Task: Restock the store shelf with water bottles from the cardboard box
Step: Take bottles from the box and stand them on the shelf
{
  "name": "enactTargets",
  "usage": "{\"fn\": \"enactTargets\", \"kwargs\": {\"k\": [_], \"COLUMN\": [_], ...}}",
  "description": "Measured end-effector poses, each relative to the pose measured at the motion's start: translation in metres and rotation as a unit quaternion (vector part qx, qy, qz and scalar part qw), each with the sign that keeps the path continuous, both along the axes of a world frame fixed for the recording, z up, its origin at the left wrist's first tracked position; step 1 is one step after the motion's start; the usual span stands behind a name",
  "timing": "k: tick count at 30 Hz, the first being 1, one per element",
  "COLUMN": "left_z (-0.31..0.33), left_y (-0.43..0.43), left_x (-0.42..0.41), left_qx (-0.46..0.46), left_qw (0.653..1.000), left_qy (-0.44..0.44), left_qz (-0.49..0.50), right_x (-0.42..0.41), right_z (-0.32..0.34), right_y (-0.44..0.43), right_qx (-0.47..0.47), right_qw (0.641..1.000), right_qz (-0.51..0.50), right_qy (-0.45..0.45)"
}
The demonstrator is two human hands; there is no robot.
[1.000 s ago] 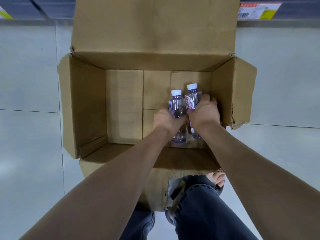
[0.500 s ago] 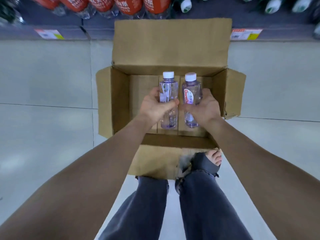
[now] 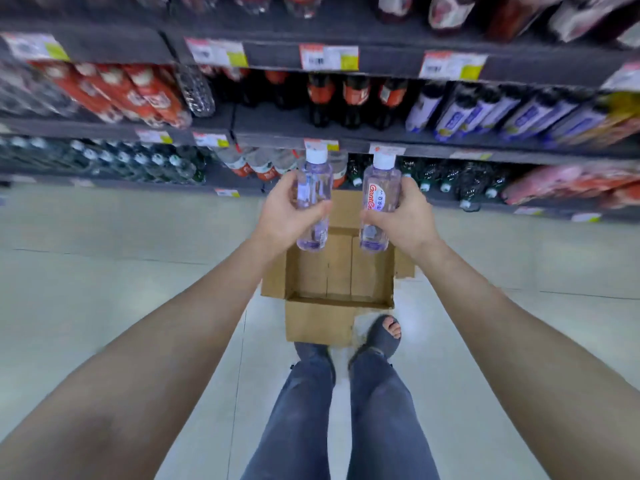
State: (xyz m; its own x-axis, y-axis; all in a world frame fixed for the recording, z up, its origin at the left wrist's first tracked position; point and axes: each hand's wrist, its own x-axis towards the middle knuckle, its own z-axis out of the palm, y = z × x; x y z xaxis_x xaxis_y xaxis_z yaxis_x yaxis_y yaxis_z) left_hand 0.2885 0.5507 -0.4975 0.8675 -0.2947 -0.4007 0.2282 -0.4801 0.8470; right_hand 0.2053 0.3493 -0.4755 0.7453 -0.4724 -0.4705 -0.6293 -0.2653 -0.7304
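Note:
I hold two clear, purple-tinted water bottles with white caps upright in front of me. My left hand [image 3: 282, 213] grips the left water bottle [image 3: 313, 188]. My right hand [image 3: 405, 216] grips the right water bottle [image 3: 379, 199], which shows a red-lettered label. Both hang above the open cardboard box [image 3: 337, 317] on the floor, whose inside looks empty. Beyond them stand the dark store shelves [image 3: 287, 131], several rows packed with drink bottles.
Price tags [image 3: 329, 57] run along the shelf edges. Red-labelled bottles [image 3: 138, 95] fill the left of the middle shelf and blue-labelled ones [image 3: 502, 116] the right. My legs in grey jeans [image 3: 346, 410] stand just behind the box on pale floor tiles.
Both hands have lifted the two bottles out of the box and up to shelf height. My view has risen from the box to the shelves.

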Motion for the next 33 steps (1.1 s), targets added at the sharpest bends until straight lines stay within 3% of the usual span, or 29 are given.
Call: {"fn": "enactTargets", "kwargs": {"k": [8,16,26,33], "left_z": [0.219,0.4,0.566,0.616], "left_y": [0.068,0.154,0.319,0.45], "left_x": [0.004,-0.019,-0.088,-0.099], "left_qx": [-0.004,-0.029,-0.072,-0.063], "left_qw": [0.986,0.95,0.917,0.899], "left_qy": [-0.167,-0.305,-0.361,-0.391], "left_qz": [-0.021,0.064,0.152,0.185], "right_x": [0.026,0.002,-0.031,-0.01], "right_z": [0.242,0.423,0.574,0.62], "right_y": [0.063,0.13,0.277,0.411], "right_qx": [-0.026,-0.064,-0.066,-0.065], "right_qw": [0.985,0.939,0.88,0.856], "right_qz": [0.075,0.17,0.268,0.314], "right_qy": [-0.15,-0.291,-0.388,-0.406]}}
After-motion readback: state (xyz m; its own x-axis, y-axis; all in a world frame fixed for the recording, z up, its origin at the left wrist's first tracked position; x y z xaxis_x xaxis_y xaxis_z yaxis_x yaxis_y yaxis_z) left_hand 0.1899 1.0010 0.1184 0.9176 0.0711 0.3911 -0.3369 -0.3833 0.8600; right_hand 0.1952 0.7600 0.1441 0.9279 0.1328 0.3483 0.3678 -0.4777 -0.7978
